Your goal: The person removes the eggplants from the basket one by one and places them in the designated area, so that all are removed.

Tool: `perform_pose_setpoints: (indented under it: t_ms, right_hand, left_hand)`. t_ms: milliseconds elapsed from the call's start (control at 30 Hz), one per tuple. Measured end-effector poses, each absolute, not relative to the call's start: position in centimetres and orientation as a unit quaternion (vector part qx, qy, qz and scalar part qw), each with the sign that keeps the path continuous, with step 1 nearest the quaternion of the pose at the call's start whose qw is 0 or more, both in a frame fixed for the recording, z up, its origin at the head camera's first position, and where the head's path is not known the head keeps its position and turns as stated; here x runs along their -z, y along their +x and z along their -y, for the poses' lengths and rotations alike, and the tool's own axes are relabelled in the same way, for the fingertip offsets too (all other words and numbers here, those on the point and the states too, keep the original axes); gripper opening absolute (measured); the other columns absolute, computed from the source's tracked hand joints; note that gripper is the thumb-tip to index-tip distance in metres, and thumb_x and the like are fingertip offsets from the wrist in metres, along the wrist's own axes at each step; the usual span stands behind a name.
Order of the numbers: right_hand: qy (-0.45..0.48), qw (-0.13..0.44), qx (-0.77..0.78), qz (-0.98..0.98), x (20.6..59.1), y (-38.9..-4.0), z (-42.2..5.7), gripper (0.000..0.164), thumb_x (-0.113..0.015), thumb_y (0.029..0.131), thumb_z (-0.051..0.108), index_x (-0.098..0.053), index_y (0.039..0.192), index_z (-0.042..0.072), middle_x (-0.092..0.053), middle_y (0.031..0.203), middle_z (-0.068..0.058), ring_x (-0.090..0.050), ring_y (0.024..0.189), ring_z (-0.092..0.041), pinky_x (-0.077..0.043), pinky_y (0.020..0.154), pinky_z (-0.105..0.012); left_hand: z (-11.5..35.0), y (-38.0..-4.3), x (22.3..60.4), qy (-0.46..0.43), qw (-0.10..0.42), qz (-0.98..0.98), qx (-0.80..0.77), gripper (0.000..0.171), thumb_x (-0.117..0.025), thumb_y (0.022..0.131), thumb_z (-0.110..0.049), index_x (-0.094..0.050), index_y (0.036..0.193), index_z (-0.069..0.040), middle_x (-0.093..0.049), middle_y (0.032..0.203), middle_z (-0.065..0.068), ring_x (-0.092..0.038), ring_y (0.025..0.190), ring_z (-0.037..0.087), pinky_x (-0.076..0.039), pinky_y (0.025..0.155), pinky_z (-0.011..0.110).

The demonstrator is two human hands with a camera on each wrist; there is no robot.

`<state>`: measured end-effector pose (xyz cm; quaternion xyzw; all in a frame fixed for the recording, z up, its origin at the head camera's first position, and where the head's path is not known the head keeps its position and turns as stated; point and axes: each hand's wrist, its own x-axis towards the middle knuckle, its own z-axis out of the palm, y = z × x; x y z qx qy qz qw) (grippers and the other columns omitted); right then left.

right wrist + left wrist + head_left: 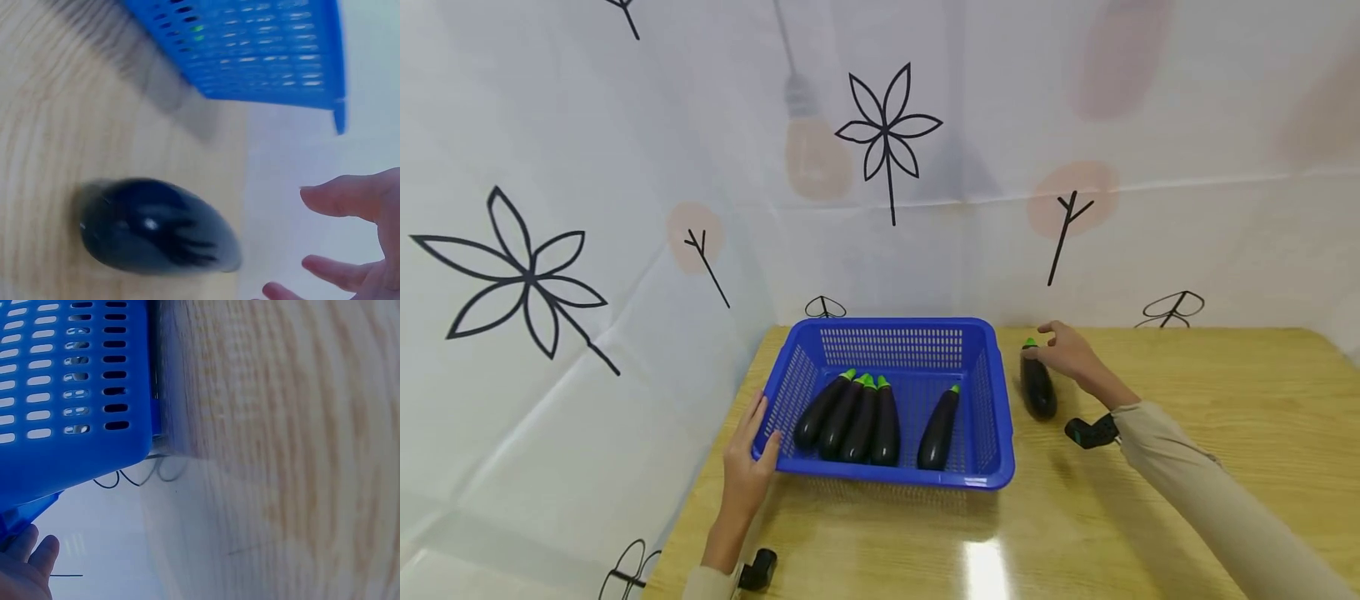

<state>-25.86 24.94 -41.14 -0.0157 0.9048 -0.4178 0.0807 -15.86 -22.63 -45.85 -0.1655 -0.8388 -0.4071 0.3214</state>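
In the head view, my blue basket (887, 476) sits mid-frame on the tabletop (1210, 400), four eggplants (859, 425) bunched inside at left, another eggplant (938, 429) apart at right. At lower left, my left grip (747, 462) lies wide at the rim, thumb parted from fingers, probably steadying it. Right of centre, my right grip (1066, 354) is by a loose eggplant's (1039, 392) stem end.

The left wrist view puts fingertips beside the rim, lower left.

The right wrist view shows the loose eggplant lower centre; the right grip, right edge, is wide, apparently to fit around it.
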Motion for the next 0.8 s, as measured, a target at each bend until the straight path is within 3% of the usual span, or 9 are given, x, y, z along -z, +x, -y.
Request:
perform_pose_setpoints:
  t_ms: [267,433,800]
  right_hand:
    - [-0.055,0.072,0.425,-0.901,38.4,-25.0,-24.5,0.064,-0.056,0.093,0.030,-0.033,0.138,-0.009,-0.037,0.131,-0.038,-0.044,0.113,-0.050,-0.044,0.086,-0.056]
    - [-0.074,0.079,0.430,-0.896,37.1,-24.4,-23.7,0.060,-0.057,0.094,0.028,-0.035,0.137,-0.007,-0.042,0.129,-0.036,-0.050,0.109,-0.047,-0.048,0.084,-0.050]
    - [-0.090,0.084,0.435,-0.892,35.2,-23.1,-21.9,0.054,-0.058,0.094,0.027,-0.040,0.133,-0.006,-0.047,0.125,-0.032,-0.054,0.105,-0.044,-0.051,0.081,-0.049]
  left_hand:
    - [21.3,-14.6,43.3,-0.173,0.325,0.836,0.407,0.050,-0.059,0.081,0.013,-0.046,0.129,0.017,-0.043,0.136,0.031,-0.043,0.118,0.054,-0.025,0.103,0.012]
    - [21.5,-14.8,44.0,-0.167,0.322,0.837,0.410,0.051,-0.060,0.080,0.015,-0.046,0.129,0.017,-0.043,0.137,0.031,-0.042,0.120,0.053,-0.024,0.102,0.011]
    - [23.0,-16.2,46.3,-0.167,0.314,0.838,0.413,0.054,-0.061,0.085,0.007,-0.046,0.137,0.004,-0.041,0.144,0.017,-0.040,0.128,0.041,-0.024,0.103,0.012]
